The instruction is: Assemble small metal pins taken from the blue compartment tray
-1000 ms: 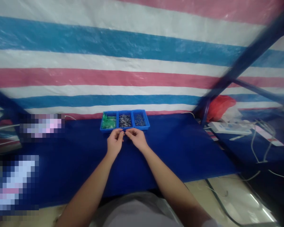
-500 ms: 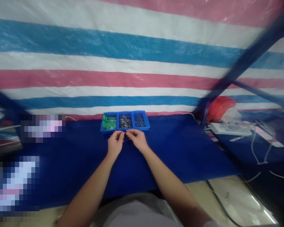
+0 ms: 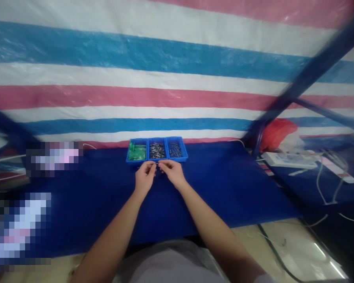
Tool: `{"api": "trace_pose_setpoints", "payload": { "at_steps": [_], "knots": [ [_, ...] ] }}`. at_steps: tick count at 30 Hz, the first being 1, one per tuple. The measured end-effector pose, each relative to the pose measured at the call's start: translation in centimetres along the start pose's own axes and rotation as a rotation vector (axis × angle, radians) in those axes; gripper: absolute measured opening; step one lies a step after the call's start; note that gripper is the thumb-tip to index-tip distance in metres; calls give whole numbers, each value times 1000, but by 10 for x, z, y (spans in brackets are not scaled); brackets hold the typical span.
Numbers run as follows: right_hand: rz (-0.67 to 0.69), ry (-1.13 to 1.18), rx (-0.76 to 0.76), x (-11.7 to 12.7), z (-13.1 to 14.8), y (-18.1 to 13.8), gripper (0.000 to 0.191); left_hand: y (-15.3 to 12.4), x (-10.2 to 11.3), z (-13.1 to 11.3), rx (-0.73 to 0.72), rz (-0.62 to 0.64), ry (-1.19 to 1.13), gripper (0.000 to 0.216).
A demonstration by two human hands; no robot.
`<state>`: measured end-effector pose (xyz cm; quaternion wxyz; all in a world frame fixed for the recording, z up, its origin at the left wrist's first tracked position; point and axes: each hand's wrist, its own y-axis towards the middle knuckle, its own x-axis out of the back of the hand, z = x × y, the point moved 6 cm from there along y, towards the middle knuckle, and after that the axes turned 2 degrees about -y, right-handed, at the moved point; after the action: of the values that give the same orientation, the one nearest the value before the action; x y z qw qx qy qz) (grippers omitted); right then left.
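My left hand (image 3: 144, 177) and my right hand (image 3: 174, 173) are pinched close together over the front edge of a blue three-part bin (image 3: 181, 159). A thin, dark metal piece (image 3: 156, 163) spans the small gap between their fingertips, with one end in each pinch. Its exact kind is too small to tell. Green small parts (image 3: 137, 152) fill the left compartment. In the middle lie many short silver screw-like pieces (image 3: 157, 150), and the right one holds thinner grey metal pieces (image 3: 175, 150).
A blue table top (image 3: 230, 188) stretches beneath my arms, against a striped plastic sheet (image 3: 165, 78). Dark frame posts (image 3: 283, 98) slant at both sides. Rightward are a red bag (image 3: 279, 131), a white power strip (image 3: 289, 159) and loose cables (image 3: 320, 184). Blurred-out objects sit at left.
My fingertips have drawn slightly apart, so more of the thin metal piece shows between them. The whole view has shifted a little; the bin stays in place.
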<state>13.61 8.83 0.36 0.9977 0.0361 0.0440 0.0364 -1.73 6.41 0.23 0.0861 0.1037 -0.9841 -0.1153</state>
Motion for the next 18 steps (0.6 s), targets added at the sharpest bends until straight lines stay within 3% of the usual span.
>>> {"api": "trace_pose_setpoints", "payload": {
  "at_steps": [18],
  "knots": [
    [-3,126,-60,1,6,-2,31,-2,-3,-3,48,50,25,30]
  ]
}}
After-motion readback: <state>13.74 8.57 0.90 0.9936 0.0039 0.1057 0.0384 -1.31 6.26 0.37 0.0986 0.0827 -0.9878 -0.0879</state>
